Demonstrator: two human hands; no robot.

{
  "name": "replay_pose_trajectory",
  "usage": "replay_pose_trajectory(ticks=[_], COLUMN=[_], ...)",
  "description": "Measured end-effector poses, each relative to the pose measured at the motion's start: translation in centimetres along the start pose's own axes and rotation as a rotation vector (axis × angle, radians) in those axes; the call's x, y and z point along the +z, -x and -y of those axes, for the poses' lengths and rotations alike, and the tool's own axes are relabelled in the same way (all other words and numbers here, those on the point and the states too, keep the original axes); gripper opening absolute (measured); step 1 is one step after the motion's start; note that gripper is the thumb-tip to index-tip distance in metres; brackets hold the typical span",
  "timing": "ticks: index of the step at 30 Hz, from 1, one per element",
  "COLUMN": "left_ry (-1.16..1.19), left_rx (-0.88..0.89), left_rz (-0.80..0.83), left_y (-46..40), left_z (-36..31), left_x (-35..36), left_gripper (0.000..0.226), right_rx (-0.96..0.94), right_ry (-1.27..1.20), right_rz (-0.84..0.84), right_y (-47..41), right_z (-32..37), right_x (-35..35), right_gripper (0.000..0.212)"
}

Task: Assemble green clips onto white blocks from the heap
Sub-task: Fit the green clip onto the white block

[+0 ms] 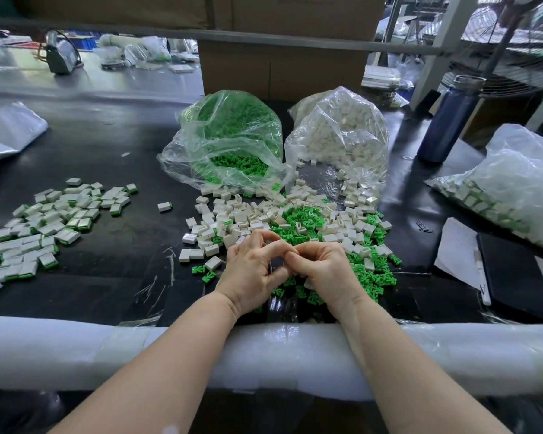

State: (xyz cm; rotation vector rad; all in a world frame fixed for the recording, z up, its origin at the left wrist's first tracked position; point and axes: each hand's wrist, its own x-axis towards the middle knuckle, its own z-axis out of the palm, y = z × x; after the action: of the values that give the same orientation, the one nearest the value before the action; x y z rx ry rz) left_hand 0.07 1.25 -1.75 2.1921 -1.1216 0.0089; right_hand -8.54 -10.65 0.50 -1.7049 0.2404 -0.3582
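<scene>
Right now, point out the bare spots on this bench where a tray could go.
One bare patch lies between the finished pile and the green clip bag, behind a stray block. Another lies near the foam edge, left of the left hand. The mixed heap ahead of both hands is crowded; the right side holds a notebook.

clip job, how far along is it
Done: a pile of finished blocks lies at left. In hand: both hands meet over the mixed heap, fingers curled; what they hold is hidden. Left: that heap, plus the bag of green clips and bag of white blocks.
</scene>
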Motion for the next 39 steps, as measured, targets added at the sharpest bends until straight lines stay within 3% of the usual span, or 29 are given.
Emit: replay_pose_trajectory(ticks=[29,39], left_ry=[0.016,0.141], left_rx=[-0.003,-0.082], left_rz=[0.009,-0.048], left_y=[0.1,0.07], left_z=[-0.2,-0.18], left_x=[-0.09,-0.37], left_gripper=[0.021,0.016], right_rx=[0.012,-0.057], right_ry=[-0.021,-0.036], right_rz=[-0.018,-0.024], right_y=[0.06,-0.2], right_z=[0.08,-0.29], right_x=[-0.09,0.36], right_gripper=[0.015,0.015])
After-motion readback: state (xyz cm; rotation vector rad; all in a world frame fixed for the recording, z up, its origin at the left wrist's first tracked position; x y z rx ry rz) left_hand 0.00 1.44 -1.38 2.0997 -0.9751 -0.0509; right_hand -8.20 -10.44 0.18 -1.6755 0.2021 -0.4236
